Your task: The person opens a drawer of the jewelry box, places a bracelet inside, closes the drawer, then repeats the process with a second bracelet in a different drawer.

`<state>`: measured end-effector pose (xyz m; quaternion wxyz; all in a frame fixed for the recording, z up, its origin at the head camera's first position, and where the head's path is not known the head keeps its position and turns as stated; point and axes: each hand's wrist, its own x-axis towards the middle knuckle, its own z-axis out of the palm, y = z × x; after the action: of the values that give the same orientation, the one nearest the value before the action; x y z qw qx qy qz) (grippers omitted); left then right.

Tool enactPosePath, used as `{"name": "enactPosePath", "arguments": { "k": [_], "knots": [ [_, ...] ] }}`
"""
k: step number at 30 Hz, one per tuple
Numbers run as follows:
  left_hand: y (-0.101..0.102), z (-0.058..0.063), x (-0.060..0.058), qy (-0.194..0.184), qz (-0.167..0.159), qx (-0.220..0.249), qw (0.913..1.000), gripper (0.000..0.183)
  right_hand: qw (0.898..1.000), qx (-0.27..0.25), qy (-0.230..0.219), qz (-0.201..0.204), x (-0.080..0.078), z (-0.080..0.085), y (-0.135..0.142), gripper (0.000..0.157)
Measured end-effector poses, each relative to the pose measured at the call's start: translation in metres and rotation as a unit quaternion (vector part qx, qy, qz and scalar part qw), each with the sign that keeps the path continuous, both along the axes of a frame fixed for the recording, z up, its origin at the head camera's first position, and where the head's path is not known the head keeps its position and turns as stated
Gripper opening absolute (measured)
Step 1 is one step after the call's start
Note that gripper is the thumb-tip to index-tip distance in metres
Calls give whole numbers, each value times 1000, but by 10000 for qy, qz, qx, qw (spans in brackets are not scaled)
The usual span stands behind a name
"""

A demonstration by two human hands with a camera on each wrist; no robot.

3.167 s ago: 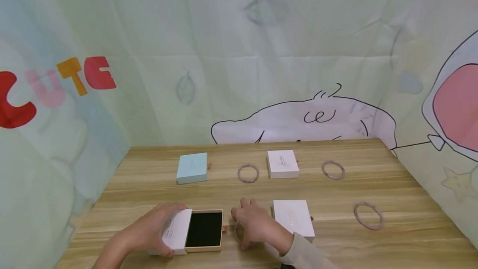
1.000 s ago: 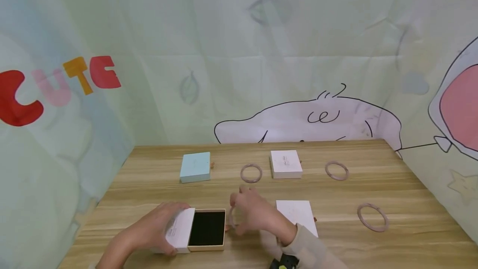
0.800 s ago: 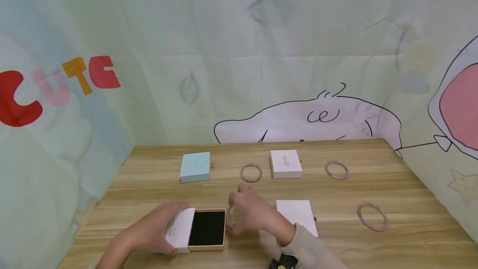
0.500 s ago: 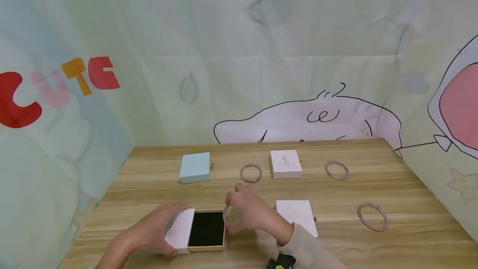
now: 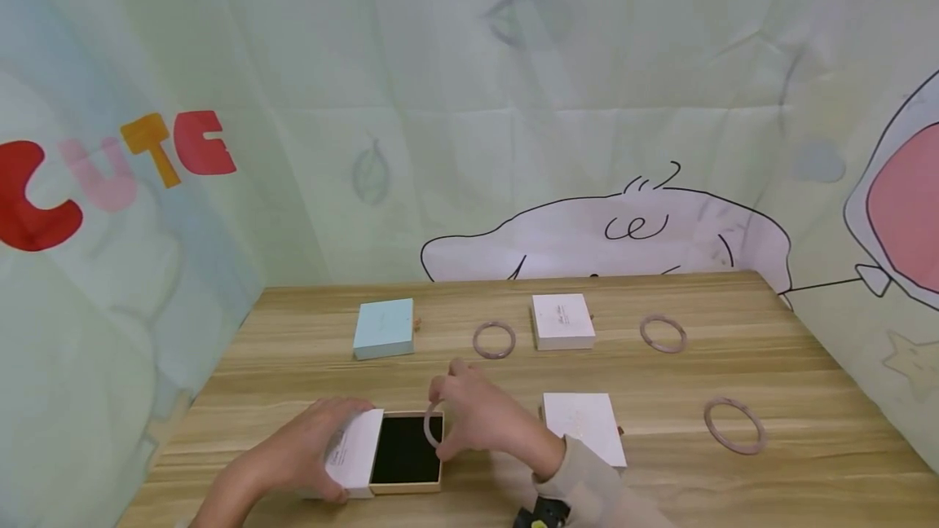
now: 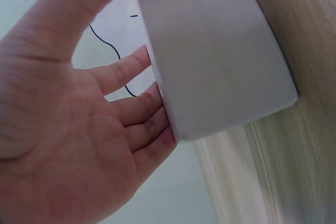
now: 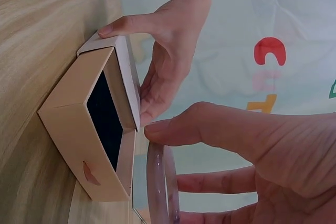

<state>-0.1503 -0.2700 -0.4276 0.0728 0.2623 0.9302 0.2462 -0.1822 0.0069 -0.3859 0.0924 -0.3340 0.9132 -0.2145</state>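
Backdrop (image 5: pixel 352 47) reads CUTE, balloon (image 5: pixel 910 210) chopped off at the right. Near edge of the wood counter (image 5: pixel 734 369) is out of frame. Left hand (image 5: pixel 311 446) grips a white box sleeve (image 5: pixel 361 455), covering part of it; print's (image 5: pixel 340 455) way too tiny to read. Right hand (image 5: pixel 484 418) is right by the drawer (image 5: pixel 406 489), pinching a bangle (image 7: pixel 156 177) its fingers partly cover.

rt hand (image 5: pixel 480 418) moved bangle (image 5: pixel 427 425) over edge of box (image 5: pixel 402 455).

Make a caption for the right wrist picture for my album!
The right hand pinches a bangle near an open box held by the left hand.
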Motion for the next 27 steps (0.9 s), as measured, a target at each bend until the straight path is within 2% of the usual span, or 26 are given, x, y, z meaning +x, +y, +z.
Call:
{"name": "enactPosePath", "arguments": {
  "k": [9,20,27],
  "knots": [
    [1,2,0,-277,100,-30,9996,100,9998,103,-176,-64,-1,-1,-7,51],
    [1,2,0,-306,78,-56,9995,100,9996,13,-280,-21,0,-2,-15,50],
    [0,2,-1,-262,74,-105,9996,100,9998,90,-161,63,2,-3,-21,49]
  ]
}}
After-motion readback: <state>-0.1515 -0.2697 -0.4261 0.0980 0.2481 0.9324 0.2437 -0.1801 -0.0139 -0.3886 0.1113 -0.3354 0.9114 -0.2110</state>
